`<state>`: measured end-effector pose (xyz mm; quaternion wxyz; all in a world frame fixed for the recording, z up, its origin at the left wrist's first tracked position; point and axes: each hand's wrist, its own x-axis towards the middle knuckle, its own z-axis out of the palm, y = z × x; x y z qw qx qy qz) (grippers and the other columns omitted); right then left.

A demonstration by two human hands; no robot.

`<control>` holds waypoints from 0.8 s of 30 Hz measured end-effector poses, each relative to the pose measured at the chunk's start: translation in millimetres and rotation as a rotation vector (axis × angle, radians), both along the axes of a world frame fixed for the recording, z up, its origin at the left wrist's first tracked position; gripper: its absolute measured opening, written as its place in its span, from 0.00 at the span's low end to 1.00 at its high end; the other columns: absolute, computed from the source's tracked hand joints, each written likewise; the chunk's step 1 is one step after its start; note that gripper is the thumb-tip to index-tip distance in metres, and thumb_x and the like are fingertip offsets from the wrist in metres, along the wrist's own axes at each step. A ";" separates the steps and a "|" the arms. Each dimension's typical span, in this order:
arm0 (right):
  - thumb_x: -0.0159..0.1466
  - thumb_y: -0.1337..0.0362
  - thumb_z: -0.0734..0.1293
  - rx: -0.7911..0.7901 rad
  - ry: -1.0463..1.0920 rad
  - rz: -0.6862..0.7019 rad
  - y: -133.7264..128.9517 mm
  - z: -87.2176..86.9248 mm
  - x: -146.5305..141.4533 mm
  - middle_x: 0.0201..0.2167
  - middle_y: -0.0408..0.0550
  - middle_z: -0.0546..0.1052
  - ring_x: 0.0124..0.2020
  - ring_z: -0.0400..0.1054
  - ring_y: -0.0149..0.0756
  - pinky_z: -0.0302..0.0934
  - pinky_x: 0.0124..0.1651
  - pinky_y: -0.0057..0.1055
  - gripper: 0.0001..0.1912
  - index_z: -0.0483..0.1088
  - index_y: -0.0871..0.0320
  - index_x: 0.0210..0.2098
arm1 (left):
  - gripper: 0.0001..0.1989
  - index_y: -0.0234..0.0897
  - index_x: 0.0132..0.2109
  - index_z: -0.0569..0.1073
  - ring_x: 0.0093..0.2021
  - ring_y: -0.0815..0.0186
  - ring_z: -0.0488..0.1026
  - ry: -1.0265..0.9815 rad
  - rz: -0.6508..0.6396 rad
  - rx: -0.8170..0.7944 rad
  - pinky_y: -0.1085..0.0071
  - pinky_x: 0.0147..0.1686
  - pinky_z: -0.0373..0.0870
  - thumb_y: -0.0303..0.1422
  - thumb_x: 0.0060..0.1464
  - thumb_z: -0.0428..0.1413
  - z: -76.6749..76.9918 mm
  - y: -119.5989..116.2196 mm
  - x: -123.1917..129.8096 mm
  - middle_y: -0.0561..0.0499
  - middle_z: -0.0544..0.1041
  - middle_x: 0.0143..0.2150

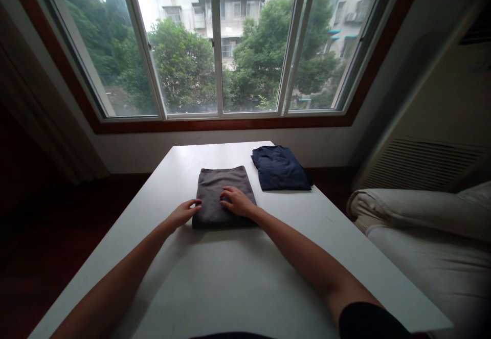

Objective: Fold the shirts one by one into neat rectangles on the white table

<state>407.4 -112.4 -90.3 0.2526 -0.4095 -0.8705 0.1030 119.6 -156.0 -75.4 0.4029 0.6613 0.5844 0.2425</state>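
Note:
A folded grey-brown cloth [215, 211] lies flat on the white table [230, 277]. At its left edge is my left hand [186, 212], fingers apart, with the fingertips at the cloth's side. My right hand [237, 202] rests on top of the cloth near its middle, the fingers spread and slightly bent. A folded dark navy cloth [282, 168] lies behind and to the right, near the table's right edge, and neither hand touches it.
Past the table's far edge stand a wall and a wide window [218, 47] with a reddish-brown frame. A pale padded sofa [422, 216] is on the right, beside a slatted unit [425, 162]. A curtain [46, 98] hangs at the left.

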 end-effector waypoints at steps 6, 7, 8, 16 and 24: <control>0.70 0.59 0.70 0.012 -0.003 0.052 -17.1 -7.3 -7.1 0.66 0.57 0.70 0.68 0.63 0.46 0.57 0.70 0.42 0.17 0.76 0.55 0.57 | 0.44 0.34 0.67 0.72 0.26 0.70 0.58 -0.178 -0.143 -0.120 0.73 0.27 0.55 0.59 0.52 0.61 13.9 -18.5 -6.9 0.58 0.62 0.26; 0.70 0.59 0.70 0.013 -0.002 0.054 -18.7 -7.8 -6.6 0.67 0.57 0.69 0.68 0.63 0.46 0.57 0.70 0.42 0.18 0.76 0.55 0.57 | 0.43 0.35 0.66 0.73 0.26 0.70 0.58 -0.199 -0.153 -0.097 0.73 0.27 0.55 0.59 0.53 0.60 14.1 -20.0 -7.5 0.57 0.62 0.26; 0.70 0.59 0.70 0.015 -0.001 0.058 -20.0 -8.1 -6.0 0.67 0.57 0.69 0.68 0.63 0.46 0.56 0.70 0.43 0.18 0.76 0.55 0.58 | 0.42 0.36 0.66 0.74 0.27 0.70 0.58 -0.210 -0.169 -0.087 0.73 0.27 0.55 0.59 0.54 0.60 13.5 -21.1 -7.7 0.57 0.63 0.27; 0.72 0.53 0.68 0.024 -0.058 0.141 -32.6 -12.5 -11.7 0.70 0.54 0.66 0.73 0.56 0.48 0.50 0.73 0.50 0.23 0.72 0.50 0.63 | 0.34 0.40 0.59 0.80 0.30 0.69 0.63 -0.163 -0.297 -0.178 0.73 0.29 0.60 0.58 0.54 0.62 14.8 -21.9 -12.4 0.51 0.71 0.35; 0.72 0.47 0.66 -0.047 -0.151 0.131 -36.4 -15.4 -14.5 0.75 0.55 0.57 0.76 0.48 0.50 0.43 0.75 0.56 0.29 0.66 0.48 0.69 | 0.29 0.41 0.59 0.81 0.38 0.63 0.71 -0.046 -0.401 -0.132 0.71 0.36 0.65 0.53 0.58 0.61 17.3 -20.9 -20.6 0.47 0.79 0.48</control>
